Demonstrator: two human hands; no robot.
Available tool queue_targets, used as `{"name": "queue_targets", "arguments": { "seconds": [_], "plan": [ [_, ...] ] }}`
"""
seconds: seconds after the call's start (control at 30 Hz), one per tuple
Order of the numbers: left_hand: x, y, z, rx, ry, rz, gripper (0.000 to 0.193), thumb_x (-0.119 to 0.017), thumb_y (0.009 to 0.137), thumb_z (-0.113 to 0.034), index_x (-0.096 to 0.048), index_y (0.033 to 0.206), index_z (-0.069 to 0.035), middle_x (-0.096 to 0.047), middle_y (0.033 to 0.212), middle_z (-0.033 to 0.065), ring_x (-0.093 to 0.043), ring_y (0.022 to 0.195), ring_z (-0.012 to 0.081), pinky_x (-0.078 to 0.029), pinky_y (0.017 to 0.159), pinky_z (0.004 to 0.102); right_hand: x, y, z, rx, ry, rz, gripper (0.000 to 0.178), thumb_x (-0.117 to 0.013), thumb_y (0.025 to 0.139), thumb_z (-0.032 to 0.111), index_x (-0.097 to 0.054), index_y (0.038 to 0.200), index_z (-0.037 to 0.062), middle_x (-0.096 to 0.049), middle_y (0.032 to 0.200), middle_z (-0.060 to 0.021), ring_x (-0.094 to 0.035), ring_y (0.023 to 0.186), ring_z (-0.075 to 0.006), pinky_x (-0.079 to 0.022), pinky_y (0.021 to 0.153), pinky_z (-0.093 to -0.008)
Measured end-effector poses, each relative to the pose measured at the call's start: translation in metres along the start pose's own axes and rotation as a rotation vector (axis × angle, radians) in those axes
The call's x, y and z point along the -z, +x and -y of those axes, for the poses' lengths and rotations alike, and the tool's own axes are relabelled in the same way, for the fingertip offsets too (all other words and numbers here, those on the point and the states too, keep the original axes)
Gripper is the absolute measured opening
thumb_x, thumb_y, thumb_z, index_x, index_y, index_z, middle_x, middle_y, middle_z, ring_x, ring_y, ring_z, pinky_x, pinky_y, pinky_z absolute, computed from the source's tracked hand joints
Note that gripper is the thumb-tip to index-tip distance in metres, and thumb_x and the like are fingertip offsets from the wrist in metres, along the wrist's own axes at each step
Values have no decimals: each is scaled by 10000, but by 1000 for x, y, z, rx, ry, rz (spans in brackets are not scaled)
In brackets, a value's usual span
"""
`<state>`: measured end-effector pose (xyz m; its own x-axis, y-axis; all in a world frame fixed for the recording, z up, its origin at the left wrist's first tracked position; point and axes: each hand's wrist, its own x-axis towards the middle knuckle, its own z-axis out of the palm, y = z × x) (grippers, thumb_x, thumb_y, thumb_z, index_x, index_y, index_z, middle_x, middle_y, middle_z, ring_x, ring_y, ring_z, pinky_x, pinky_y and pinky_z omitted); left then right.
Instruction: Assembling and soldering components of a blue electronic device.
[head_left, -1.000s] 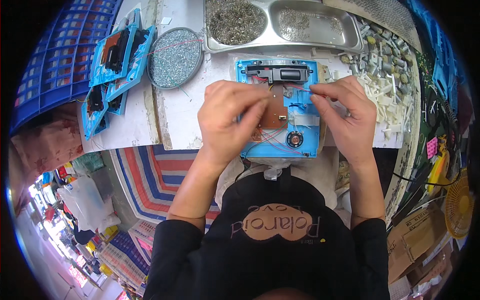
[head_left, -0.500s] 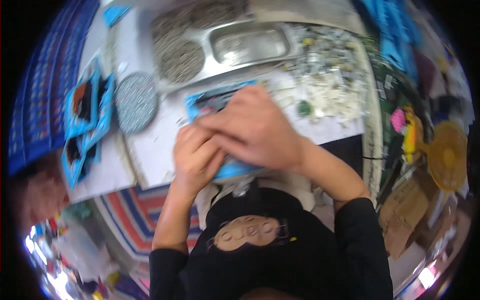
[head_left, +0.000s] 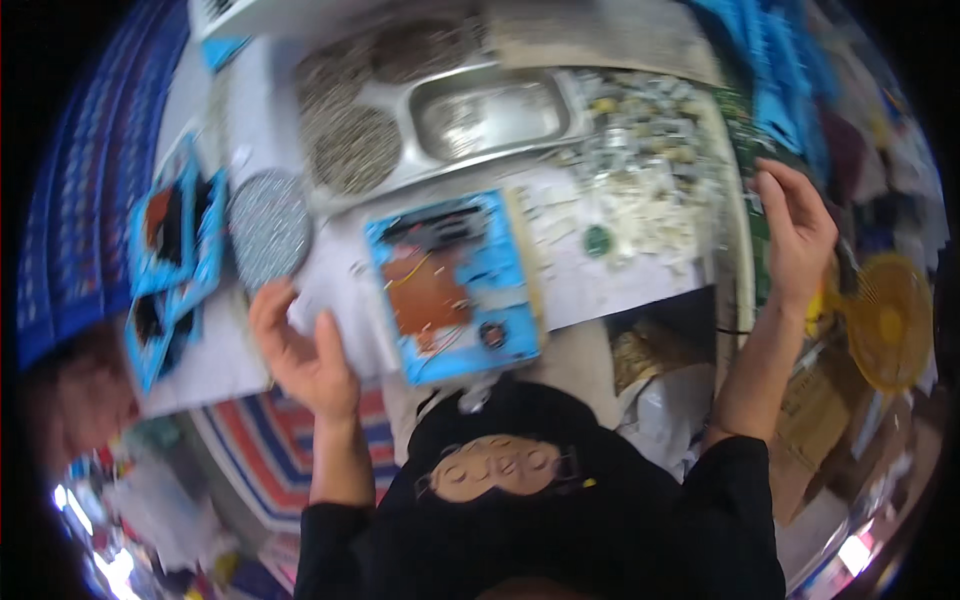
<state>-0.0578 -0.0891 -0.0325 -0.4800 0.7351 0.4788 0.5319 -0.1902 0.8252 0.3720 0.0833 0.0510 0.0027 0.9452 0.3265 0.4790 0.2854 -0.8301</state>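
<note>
blue casing (head_left: 505, 262) lies unheld, mid-frame; the hands, together over it half a second ago, have parted, so handling seems paused. left hand (head_left: 306, 362), grip spread with nothing visible in it, is near small metal parts (head_left: 270, 222); right hand (head_left: 797, 235) is at upper right, its grip unclear.

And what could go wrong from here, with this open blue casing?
1. The blue casing seems to reach past the front edge of the table, and both the left grip and right grip are off it; a bump could tip it.
2. Its brown board lies uncovered, so one of the nearby white pieces might drop in.
3. The left grip is close to the small silvery pieces; a careless move could scatter them.
</note>
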Motion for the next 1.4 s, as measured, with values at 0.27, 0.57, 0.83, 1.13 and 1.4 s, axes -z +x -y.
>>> {"name": "queue_targets", "arguments": {
  "seconds": [0.27, 0.57, 0.83, 1.13, 1.4],
  "plan": [
    [-2, 14, -14, -28, 54, 341, 437, -712, 795, -48, -622, 1217, 20, -619, 1135, 138, -567, 1015, 233, -442, 934, 354, -42, -12, -2, 8, -86, 196, 154, -705, 948, 47, -730, 1071, -41, -721, 950, -39, -644, 883, -99, -481, 840, -241],
    [-23, 4, -23, -71, -154, 68, 531, -807, 742, -88, -539, 1199, -49, -535, 1091, 70, -505, 879, 230, -436, 865, 347, -71, -51, 13, 31, -89, 323, 134, -721, 889, 3, -744, 1017, -30, -700, 864, -69, -609, 788, -133, -473, 755, -265],
    [17, 12, -131, -846, -1216, 212, 406, -768, 862, -33, -557, 1206, -77, -451, 1245, 15, -545, 1133, 140, -552, 929, 341, -94, -58, 40, 161, -81, 362, 126, -734, 840, 4, -749, 965, -12, -695, 807, -92, -622, 727, -182, -473, 706, -296],
    [23, -14, -168, -758, -1323, 55, 329, -706, 847, 50, -522, 1104, -39, -423, 1238, 50, -522, 1117, 164, -592, 777, 276, -88, -79, 57, 173, -95, 347, 127, -739, 816, 10, -751, 942, -3, -680, 757, -87, -611, 690, -204, -459, 709, -329],
    [9, -5, -188, -684, -1403, -110, 293, -667, 903, 7, -539, 1150, -83, -449, 1237, 30, -521, 1143, 165, -541, 857, 326, -81, -83, 52, 137, -85, 332, 105, -734, 825, 23, -753, 928, 12, -699, 782, -82, -624, 712, -214, -465, 737, -343]
  ]
}}
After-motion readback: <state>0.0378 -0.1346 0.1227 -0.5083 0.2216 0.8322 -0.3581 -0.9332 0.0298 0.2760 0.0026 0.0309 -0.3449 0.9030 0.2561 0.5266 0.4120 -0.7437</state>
